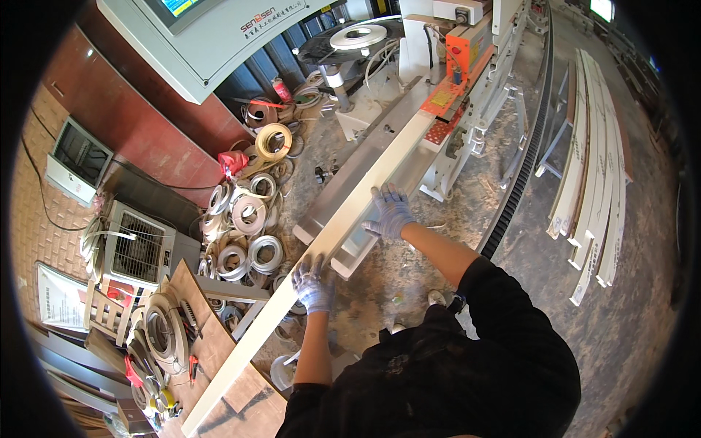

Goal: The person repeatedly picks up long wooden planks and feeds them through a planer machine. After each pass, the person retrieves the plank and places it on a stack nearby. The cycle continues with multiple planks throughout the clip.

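A long cream-white board lies on the infeed table of a grey edge-banding machine, running from the lower left up toward the machine's orange-marked inlet. My left hand, in a pale blue-white glove, presses on the board's near part. In the same kind of glove, my right hand rests flat on the board further up, fingers spread. Both hands lie on the board rather than wrapping round it.
Several rolls of edge banding lie heaped on the floor to the left, beside a metal-cased unit. A stack of long white panels leans at the right. A control cabinet hangs above. Sawdust covers the floor.
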Available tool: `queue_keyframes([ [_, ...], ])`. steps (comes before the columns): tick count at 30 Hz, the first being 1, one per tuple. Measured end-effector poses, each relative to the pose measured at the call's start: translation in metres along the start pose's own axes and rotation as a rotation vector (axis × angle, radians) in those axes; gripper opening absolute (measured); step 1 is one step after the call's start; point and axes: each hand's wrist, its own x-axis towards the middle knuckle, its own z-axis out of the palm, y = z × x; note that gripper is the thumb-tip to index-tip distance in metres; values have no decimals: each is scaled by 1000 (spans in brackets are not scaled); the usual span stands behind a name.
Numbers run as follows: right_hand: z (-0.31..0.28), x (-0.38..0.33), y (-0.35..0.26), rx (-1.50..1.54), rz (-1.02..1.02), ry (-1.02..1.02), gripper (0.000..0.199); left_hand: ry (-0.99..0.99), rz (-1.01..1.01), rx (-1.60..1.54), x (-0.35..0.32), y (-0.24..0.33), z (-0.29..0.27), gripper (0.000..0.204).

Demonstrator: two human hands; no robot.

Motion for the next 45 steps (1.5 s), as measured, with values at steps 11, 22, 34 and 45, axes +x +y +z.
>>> queue_keyframes([
  [11, -38, 50, 75, 23, 125, -44, 106, -14, -12, -35, 67, 68, 25, 34],
  [22, -37, 51, 125, -8, -41, 17, 102, -63, -29, -4, 115, 150, 42, 36],
  [34, -14, -202, 119, 1020, -519, -156, 55, -115, -2, 109, 99, 131, 38, 41],
  [45, -13, -374, 101, 1729, 316, -151, 58, -77, 7, 40, 79, 106, 32, 37],
])
